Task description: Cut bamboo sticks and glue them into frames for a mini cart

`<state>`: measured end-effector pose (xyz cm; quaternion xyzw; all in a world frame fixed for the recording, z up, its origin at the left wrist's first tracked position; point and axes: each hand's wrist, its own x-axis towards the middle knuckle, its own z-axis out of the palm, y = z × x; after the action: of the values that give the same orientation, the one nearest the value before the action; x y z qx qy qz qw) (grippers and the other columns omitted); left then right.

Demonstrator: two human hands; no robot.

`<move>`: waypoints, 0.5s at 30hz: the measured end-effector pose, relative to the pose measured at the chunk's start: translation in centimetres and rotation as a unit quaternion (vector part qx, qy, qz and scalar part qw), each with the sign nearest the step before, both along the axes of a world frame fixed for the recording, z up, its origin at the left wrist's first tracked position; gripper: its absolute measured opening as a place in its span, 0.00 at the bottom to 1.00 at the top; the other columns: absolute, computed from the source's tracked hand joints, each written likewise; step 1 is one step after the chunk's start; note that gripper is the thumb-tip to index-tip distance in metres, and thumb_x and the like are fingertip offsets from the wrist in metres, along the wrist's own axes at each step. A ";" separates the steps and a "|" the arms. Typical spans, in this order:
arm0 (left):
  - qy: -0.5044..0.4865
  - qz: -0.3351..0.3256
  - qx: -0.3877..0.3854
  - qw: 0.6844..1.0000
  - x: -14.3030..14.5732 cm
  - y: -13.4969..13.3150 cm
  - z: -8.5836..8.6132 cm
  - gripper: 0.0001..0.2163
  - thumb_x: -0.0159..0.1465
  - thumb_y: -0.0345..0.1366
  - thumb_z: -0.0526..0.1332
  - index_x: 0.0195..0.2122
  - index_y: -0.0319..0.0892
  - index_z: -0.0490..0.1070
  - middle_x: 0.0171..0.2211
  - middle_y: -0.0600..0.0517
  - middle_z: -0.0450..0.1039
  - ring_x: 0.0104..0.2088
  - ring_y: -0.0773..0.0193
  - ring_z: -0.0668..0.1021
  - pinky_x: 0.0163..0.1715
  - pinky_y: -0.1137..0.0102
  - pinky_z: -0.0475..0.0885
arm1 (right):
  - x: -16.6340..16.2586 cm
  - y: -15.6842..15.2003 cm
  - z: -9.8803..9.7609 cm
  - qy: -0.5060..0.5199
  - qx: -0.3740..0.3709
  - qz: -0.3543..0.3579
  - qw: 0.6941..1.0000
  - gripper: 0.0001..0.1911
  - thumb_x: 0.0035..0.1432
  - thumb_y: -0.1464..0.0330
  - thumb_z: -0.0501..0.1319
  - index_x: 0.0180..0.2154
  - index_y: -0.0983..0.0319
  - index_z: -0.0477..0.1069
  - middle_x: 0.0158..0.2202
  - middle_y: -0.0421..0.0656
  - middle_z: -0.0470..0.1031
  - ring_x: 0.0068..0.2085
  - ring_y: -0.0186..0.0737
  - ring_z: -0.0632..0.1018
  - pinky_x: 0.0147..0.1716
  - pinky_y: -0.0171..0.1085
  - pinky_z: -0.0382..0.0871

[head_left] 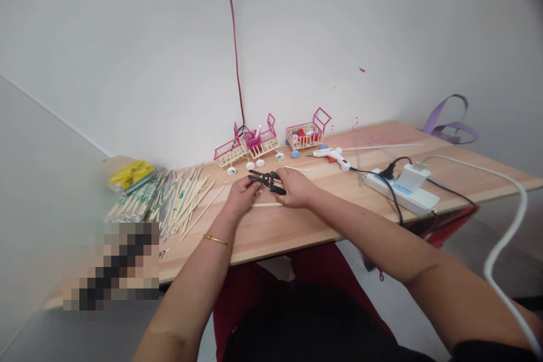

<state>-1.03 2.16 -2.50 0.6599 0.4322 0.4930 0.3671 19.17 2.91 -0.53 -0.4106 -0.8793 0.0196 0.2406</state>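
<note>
My right hand (297, 188) is wrapped round the dark green handles of a pair of wire strippers (267, 179), whose black jaws point left. Close under those jaws, my left hand (241, 197) is closed in a pinch; what it holds is too small to make out. A thin pale wooden stick (267, 204) lies on the table below the hands, and a shorter stick (297, 168) lies just behind the right hand. Small bits lie between the hands.
Three small stick-built carts (229, 154) with pink rims stand along the wall. A white glue gun (333, 156) and a power strip (401, 192) with cables are on the right. Loose sticks (190, 198) and a yellow packet (131, 174) cover the left of the wooden table (263, 237).
</note>
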 end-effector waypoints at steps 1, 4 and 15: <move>0.000 -0.001 0.000 1.000 0.0 0.0 0.0 0.11 0.59 0.40 0.62 0.35 0.37 0.76 0.25 0.51 0.73 0.24 0.68 0.71 0.27 0.73 0.66 | 0.0 0.0 0.0 0.000 0.000 0.002 1.000 0.20 0.49 0.62 0.60 0.42 0.66 0.63 0.39 0.53 0.73 0.40 0.50 0.73 0.39 0.42 0.65; 0.004 -0.008 0.003 1.000 0.0 -0.1 0.3 0.11 0.59 0.40 0.62 0.34 0.37 0.76 0.25 0.51 0.73 0.25 0.68 0.71 0.28 0.73 0.66 | 0.1 0.2 0.0 0.004 0.003 0.012 1.000 0.20 0.49 0.63 0.60 0.43 0.66 0.64 0.39 0.53 0.72 0.41 0.50 0.72 0.40 0.42 0.65; 0.029 -0.044 0.017 0.998 0.0 -0.6 0.9 0.11 0.61 0.41 0.60 0.30 0.38 0.74 0.26 0.52 0.72 0.26 0.67 0.69 0.28 0.73 0.64 | 0.7 0.9 -0.1 0.028 0.019 0.066 0.997 0.26 0.45 0.64 0.61 0.47 0.67 0.64 0.43 0.53 0.70 0.44 0.52 0.69 0.45 0.45 0.62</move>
<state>-0.98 1.57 -1.61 0.6980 0.4053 0.4644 0.3645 19.89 3.86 -0.62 -0.3460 -0.8978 0.0304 0.2709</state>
